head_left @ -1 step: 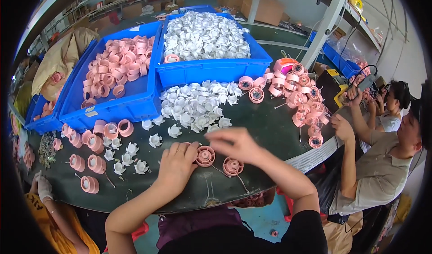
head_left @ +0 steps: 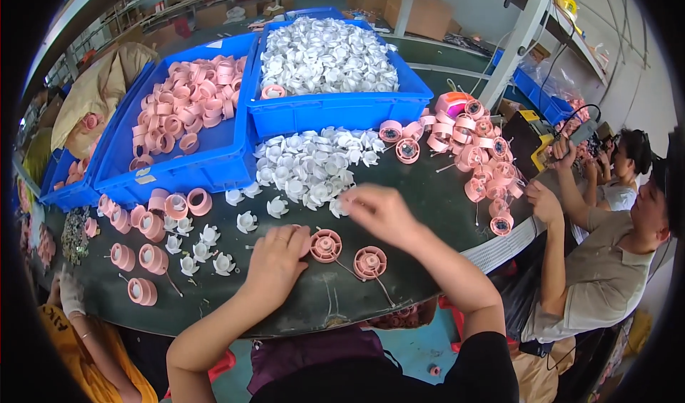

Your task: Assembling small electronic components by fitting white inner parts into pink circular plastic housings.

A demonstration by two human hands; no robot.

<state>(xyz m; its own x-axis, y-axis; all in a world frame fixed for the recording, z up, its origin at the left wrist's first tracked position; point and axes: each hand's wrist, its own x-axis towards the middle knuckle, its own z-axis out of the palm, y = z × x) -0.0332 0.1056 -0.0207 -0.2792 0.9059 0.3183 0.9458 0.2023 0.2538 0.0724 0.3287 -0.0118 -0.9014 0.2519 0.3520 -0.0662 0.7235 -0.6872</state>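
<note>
My left hand (head_left: 277, 259) is closed around a pink fan housing (head_left: 305, 241), mostly hidden under its fingers. My right hand (head_left: 383, 214) is a little above the tabletop, its fingers bent together at a white fan wheel (head_left: 337, 207) on the near edge of a loose heap (head_left: 303, 167). Thumb and fingertips meet that wheel's edge. Between and below my hands lie two round pink housings with spoked faces, one (head_left: 325, 247) right beside my left hand and another (head_left: 369, 263) with a wire trailing toward the table's front edge.
Behind the heap stand a blue bin (head_left: 342, 110) of white fan wheels and a blue bin (head_left: 171, 182) of pink rings. Assembled pink housings (head_left: 492, 167) are piled at right. More pink pieces (head_left: 153, 259) and white wheels lie at left. Co-workers sit on both sides.
My right hand has moved up and away from the spoked housings to the near edge of the white heap. My left hand has barely shifted and keeps its hold.
</note>
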